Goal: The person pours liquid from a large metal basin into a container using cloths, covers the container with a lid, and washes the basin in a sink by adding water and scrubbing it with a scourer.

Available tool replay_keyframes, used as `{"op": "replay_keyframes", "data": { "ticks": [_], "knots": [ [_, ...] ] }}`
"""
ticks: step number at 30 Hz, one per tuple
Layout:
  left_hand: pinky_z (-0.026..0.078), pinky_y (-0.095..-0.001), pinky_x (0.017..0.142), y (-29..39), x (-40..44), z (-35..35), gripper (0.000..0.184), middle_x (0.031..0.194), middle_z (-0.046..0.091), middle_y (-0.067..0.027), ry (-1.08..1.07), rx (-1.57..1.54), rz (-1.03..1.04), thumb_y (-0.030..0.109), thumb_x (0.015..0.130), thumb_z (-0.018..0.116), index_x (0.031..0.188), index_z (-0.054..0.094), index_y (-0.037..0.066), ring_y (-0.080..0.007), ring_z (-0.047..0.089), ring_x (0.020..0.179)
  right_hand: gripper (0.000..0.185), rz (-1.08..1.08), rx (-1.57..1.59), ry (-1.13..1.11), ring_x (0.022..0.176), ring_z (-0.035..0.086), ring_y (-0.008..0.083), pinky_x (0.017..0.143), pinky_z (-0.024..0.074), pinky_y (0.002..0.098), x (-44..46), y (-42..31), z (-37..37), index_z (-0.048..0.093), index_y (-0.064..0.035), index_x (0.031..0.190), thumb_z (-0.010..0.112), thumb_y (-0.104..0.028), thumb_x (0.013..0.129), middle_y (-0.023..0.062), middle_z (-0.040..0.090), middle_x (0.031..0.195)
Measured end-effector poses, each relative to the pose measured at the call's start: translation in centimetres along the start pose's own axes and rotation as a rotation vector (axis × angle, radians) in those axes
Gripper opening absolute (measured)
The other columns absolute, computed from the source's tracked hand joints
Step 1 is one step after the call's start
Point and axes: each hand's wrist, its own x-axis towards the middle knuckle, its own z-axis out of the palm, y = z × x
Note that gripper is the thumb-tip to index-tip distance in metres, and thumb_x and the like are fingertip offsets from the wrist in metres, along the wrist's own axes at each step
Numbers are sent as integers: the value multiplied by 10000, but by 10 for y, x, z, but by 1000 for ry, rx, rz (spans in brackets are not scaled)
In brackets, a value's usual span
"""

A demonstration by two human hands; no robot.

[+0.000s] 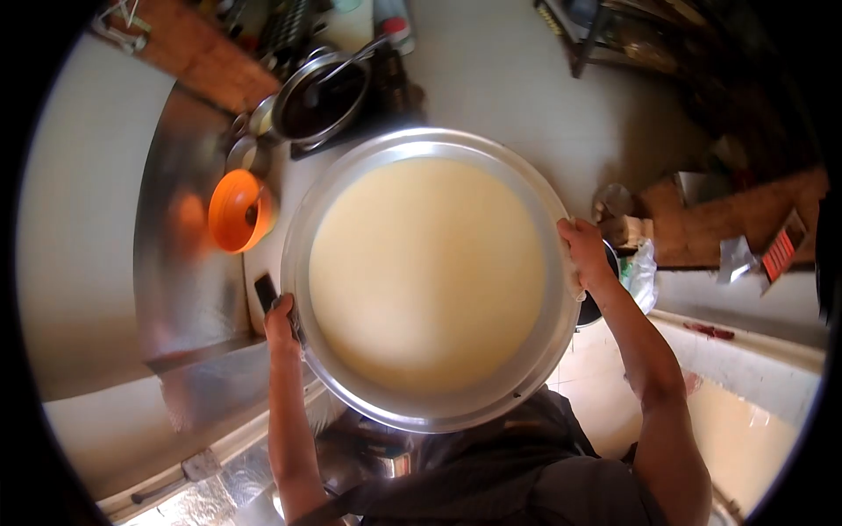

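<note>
A large round metal pan [430,414] is held level in front of my body, with a smooth pale-yellow layer [427,272] covering its inside. My left hand [281,323] grips the pan's left edge; a dark flat piece [264,292] sticks out beside its fingers. On the opposite side, my right hand [582,245] is closed round the right edge, with a pale cloth-like piece [575,279] under it.
Beyond the pan, a dark pot [322,98] with a ladle stands at the back left. An orange bowl [239,211] sits at the left near a metal sheet [197,228]. A wooden shelf [728,215] with packets and a white plastic bag [642,276] is at the right.
</note>
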Motion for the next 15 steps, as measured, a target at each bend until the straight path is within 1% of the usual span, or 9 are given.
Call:
{"op": "replay_keyframes", "data": {
  "ticks": [2, 3, 5, 8, 9, 12, 13, 15],
  "knots": [
    [535, -317, 721, -6, -15, 28, 204, 943, 696, -99, -53, 18, 11, 108, 903, 644, 1047, 654, -37, -213, 669, 800, 296, -20, 11, 87, 605, 458, 94, 549, 390, 294, -19, 5, -29, 616, -7, 760, 648, -278, 873, -8, 550, 668],
    [535, -318, 720, -11, -21, 40, 205, 939, 693, -97, -56, 45, -1, 110, 904, 643, 1049, 654, -34, -211, 666, 795, 296, -22, 23, 106, 605, 458, 94, 549, 390, 294, -21, 15, -50, 616, -7, 760, 648, -278, 873, -8, 550, 668],
    [535, -319, 720, -22, -34, 64, 205, 934, 691, -96, -75, 76, -11, 112, 904, 642, 1050, 653, -32, -210, 664, 791, 290, -42, -88, 155, 603, 432, 96, 545, 375, 306, -22, 39, -95, 599, -11, 731, 633, -268, 861, -3, 527, 645],
    [531, -323, 719, -44, -61, 104, 198, 904, 680, -82, -211, 98, -38, 122, 902, 643, 1033, 644, -27, -204, 652, 781, 302, -65, -87, 256, 605, 422, 102, 545, 363, 318, -67, 30, -145, 586, -13, 706, 621, -275, 851, 1, 501, 634],
    [533, -324, 706, -55, -67, 115, 183, 895, 677, -79, -245, 93, -31, 123, 903, 639, 1019, 641, -19, -201, 652, 768, 309, -48, -79, 302, 614, 430, 107, 553, 367, 318, -78, 32, -162, 585, -13, 706, 619, -282, 852, 5, 504, 635],
    [535, -319, 704, -86, -92, 147, 175, 899, 678, -80, -326, 121, -59, 120, 903, 635, 1017, 642, -14, -200, 654, 772, 299, -16, -28, 347, 628, 450, 126, 578, 390, 328, -107, 41, -220, 595, -6, 725, 614, -278, 848, 19, 526, 652],
    [535, -319, 704, -95, -102, 161, 175, 899, 678, -80, -348, 124, -61, 120, 903, 635, 1017, 642, -14, -200, 654, 772, 290, -52, -59, 369, 655, 474, 146, 609, 413, 337, -121, 41, -238, 601, 6, 748, 608, -264, 851, 34, 546, 677],
    [536, -320, 702, -114, -128, 177, 178, 910, 681, -87, -406, 127, -125, 119, 902, 633, 1021, 642, -13, -199, 659, 779, 291, -51, -73, 402, 664, 479, 152, 615, 419, 340, -142, 51, -274, 600, 12, 757, 607, -263, 851, 41, 557, 692]
  ]
}}
